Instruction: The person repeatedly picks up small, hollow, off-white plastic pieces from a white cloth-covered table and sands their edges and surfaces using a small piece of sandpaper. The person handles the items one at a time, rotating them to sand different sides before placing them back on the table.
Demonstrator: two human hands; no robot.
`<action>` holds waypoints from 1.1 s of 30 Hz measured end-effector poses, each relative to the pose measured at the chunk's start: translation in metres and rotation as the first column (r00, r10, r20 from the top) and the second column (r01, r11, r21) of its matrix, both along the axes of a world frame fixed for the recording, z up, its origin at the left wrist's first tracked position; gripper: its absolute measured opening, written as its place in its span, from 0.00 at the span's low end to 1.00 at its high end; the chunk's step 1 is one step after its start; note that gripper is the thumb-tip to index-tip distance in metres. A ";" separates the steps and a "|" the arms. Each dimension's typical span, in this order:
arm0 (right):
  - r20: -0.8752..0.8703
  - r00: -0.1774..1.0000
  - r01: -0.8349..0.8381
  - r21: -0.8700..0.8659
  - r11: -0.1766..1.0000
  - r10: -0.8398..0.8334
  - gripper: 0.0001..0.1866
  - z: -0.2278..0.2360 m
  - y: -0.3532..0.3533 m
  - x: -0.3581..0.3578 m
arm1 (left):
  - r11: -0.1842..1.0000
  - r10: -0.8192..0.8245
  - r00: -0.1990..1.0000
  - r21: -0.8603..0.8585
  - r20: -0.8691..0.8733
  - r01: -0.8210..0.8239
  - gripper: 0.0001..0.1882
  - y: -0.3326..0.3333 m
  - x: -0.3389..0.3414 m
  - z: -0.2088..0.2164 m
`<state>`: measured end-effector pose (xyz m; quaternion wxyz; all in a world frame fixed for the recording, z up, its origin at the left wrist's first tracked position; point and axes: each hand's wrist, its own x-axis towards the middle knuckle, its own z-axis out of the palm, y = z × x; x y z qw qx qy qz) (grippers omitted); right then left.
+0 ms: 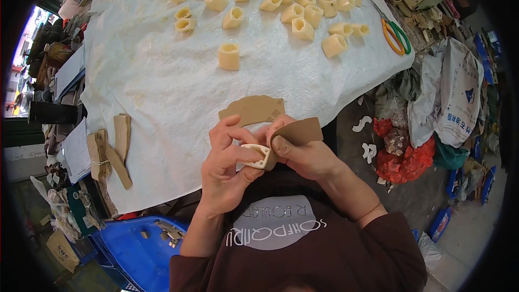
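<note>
My left hand (225, 157) pinches a cream plastic shoe heel (264, 152), its end with several small holes turned up. With its thumb and fingers, my right hand (303, 157) grips a brown leather-like piece (298, 131) against the heel's right side. One end of that piece lies along the heel, while the other sticks out to the right. Just beyond my hands, another brown curved piece (251, 109) lies flat on the white covering (162, 92). My fingers hide part of the heel and of the wrap.
Many cream heels (228, 57) stand farther back on the covering. Scissors (396, 35) with orange and green handles lie at the right edge. Bundled brown strips (99, 154) sit at left. A blue bin (138, 254) is lower left; bags (457, 92) and red bags (408, 159) are right.
</note>
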<state>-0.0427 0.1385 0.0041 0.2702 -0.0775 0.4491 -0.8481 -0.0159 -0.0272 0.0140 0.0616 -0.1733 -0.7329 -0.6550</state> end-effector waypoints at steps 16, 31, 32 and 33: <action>-0.084 0.994 0.076 0.082 0.994 -0.069 0.13 0.022 0.009 -0.006 | 0.992 0.079 0.996 -0.099 -0.034 -0.082 0.14 0.004 0.002 0.019; -0.447 0.844 0.351 0.046 0.935 -0.295 0.07 0.002 -0.002 -0.005 | 0.930 0.281 0.934 0.179 0.218 -0.322 0.24 0.030 0.008 0.005; -0.454 0.848 0.325 0.038 0.945 -0.273 0.07 -0.002 0.002 -0.005 | 0.921 0.256 0.926 0.222 0.277 -0.321 0.21 0.028 0.008 0.010; -0.461 0.851 0.299 0.031 0.954 -0.252 0.07 -0.004 0.003 -0.005 | 0.932 0.238 0.938 0.213 0.250 -0.294 0.20 0.027 0.009 0.013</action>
